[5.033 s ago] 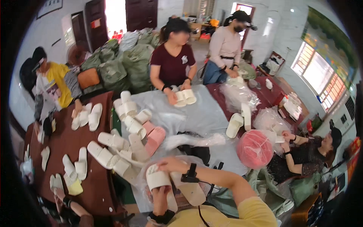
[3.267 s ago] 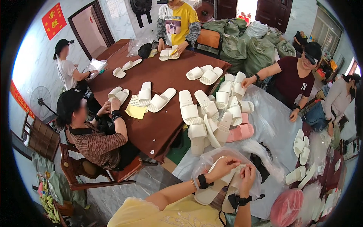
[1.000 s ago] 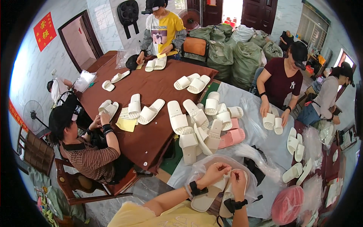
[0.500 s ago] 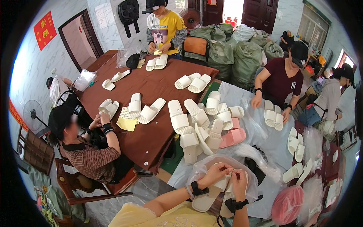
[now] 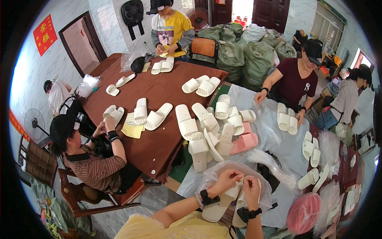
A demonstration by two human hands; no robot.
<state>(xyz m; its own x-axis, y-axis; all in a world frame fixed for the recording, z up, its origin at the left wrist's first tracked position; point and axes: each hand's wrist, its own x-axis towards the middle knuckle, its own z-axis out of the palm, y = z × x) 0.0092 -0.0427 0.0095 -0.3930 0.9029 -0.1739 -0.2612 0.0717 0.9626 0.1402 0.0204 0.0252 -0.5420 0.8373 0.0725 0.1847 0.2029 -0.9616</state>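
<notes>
Close together above a pair of white slippers, both hands have their fingertips pinched. My left hand (image 5: 227, 182) is closed on something too small to make out. My right hand (image 5: 252, 193), just beside it, is also pinched, and what it holds, if anything, cannot be seen. Below them lie a left white slipper (image 5: 215, 212) and a right white slipper (image 5: 240, 215), partly hidden by my hands and wrists. A clear plastic bag (image 5: 258, 170) is spread around and behind the pair. Black bands are on both wrists.
Several white slippers (image 5: 199, 149) are heaped ahead, beside a pink pair (image 5: 244, 143). Clear plastic strips (image 5: 274, 168) lie on the grey-covered table. A pink bundle in plastic (image 5: 303, 213) sits at the right. Co-workers handle slippers around the brown-covered table (image 5: 159, 89) and at the far right.
My hands stay almost in the same place, still pinched. Across the table, the co-worker in the dark red shirt has moved one hand up and left over the plastic.
</notes>
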